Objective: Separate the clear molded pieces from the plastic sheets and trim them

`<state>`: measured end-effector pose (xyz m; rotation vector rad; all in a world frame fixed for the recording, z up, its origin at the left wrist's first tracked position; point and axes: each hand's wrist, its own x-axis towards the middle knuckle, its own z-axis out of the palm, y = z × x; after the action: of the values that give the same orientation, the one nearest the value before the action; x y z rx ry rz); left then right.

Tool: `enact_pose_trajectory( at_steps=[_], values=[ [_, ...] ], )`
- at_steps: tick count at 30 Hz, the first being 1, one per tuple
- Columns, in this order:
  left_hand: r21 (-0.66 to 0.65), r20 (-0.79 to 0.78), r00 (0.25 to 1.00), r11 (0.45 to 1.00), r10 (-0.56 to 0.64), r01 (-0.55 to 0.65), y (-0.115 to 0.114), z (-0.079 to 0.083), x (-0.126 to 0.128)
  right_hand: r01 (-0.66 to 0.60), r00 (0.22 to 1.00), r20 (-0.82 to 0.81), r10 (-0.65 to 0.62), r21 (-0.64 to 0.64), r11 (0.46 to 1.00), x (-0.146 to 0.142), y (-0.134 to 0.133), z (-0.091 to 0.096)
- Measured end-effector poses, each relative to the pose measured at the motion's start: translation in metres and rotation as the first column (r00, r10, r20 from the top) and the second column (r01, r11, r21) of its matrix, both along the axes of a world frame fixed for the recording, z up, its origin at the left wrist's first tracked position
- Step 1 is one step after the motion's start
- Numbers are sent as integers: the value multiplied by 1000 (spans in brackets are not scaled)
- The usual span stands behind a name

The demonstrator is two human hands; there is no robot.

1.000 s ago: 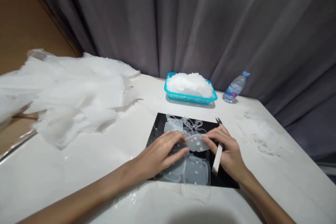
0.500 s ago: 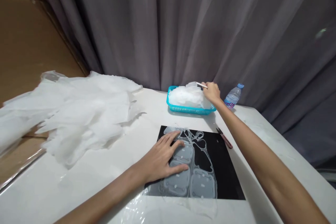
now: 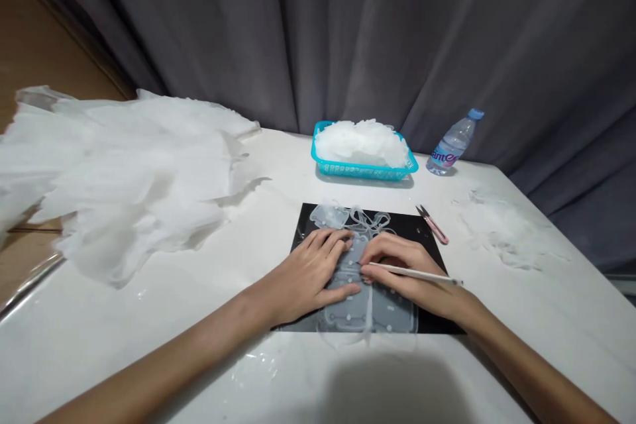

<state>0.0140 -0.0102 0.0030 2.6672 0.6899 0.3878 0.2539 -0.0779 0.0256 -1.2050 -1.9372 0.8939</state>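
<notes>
My left hand [image 3: 313,278] lies flat with its fingers spread on a translucent plastic sheet [image 3: 345,315] marked with rounded panels. Beneath the sheet is a black mat [image 3: 437,325] on the white table. Pinched in my right hand [image 3: 410,258] is a slim white pen-shaped tool [image 3: 422,273], its working tip low over the sheet's middle and hidden by my fingers. Loose, cut-out strips [image 3: 377,220] of the sheet curl at the mat's far side. Pink-handled thread snips [image 3: 434,226] rest by the mat's far right corner.
Behind the mat stands a blue basket [image 3: 358,171] heaped with white translucent pieces [image 3: 360,142]. A water bottle [image 3: 451,146] is to its right. Clear scraps [image 3: 501,228] lie on the right, and a large pile of white sheets [image 3: 144,172] covers the left.
My right hand has come back from the basket to the sheet, still holding the white tool. My left hand stays on the sheet. The camera view has tilted down.
</notes>
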Motion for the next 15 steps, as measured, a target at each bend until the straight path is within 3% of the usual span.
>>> enact_pose_trajectory(
  at_steps=[4, 15],
  values=[
    [29, -4, 998, 997, 67, -67, -10, -3, 8, -55, 998, -2, 55, -41, 998, 6, 0, -7],
    [146, 49, 997, 987, 59, -66, -2, 1, 9, -107, 994, 33, 105, 72, 992, 0, -5, -16]
  ],
)
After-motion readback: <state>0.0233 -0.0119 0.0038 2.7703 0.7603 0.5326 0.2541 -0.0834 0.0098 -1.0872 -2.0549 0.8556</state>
